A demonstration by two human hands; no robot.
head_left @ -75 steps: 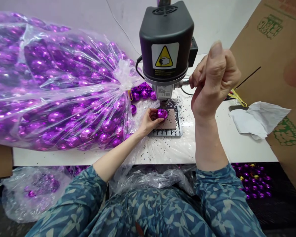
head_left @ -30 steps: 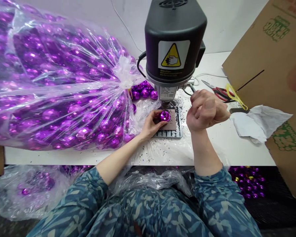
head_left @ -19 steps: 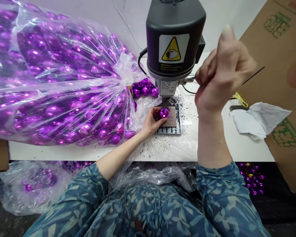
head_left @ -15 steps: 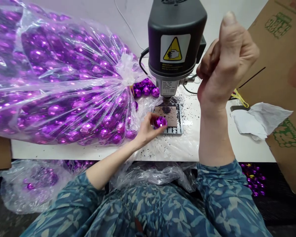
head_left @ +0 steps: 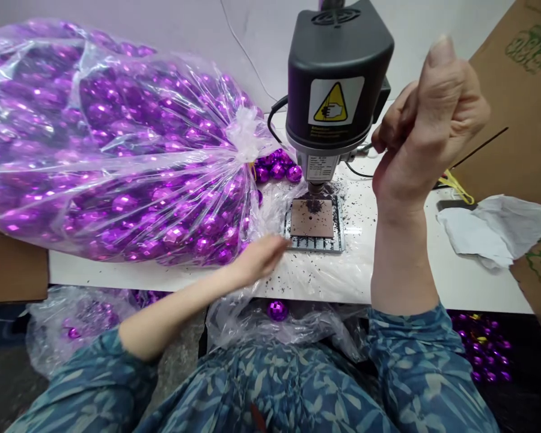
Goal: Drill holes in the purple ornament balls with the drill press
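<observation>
My right hand (head_left: 437,114) is raised beside the black drill press (head_left: 338,66), fingers curled round the end of its feed lever (head_left: 364,148). Below the drill head, a brown board (head_left: 313,219) with a small dark hole lies on the slotted metal base (head_left: 318,243), scattered with dark shavings. My left hand (head_left: 265,252) is at the base's front left corner, slightly blurred, its fingers loosely extended with nothing seen in them. A shiny purple faceted ball (head_left: 278,310) is just below the table's front edge, over clear plastic sheeting (head_left: 306,328).
A large tied clear bag (head_left: 117,156) of purple balls fills the left of the table, and several loose balls (head_left: 277,171) sit behind its knot. White paper (head_left: 475,234) and a yellow-handled tool (head_left: 460,187) lie at right, by a cardboard box (head_left: 514,120). More balls (head_left: 484,352) are below right.
My left hand has let go of the purple ball and drawn back left and down from the board. The ball is now below the table edge. My right hand keeps its grip.
</observation>
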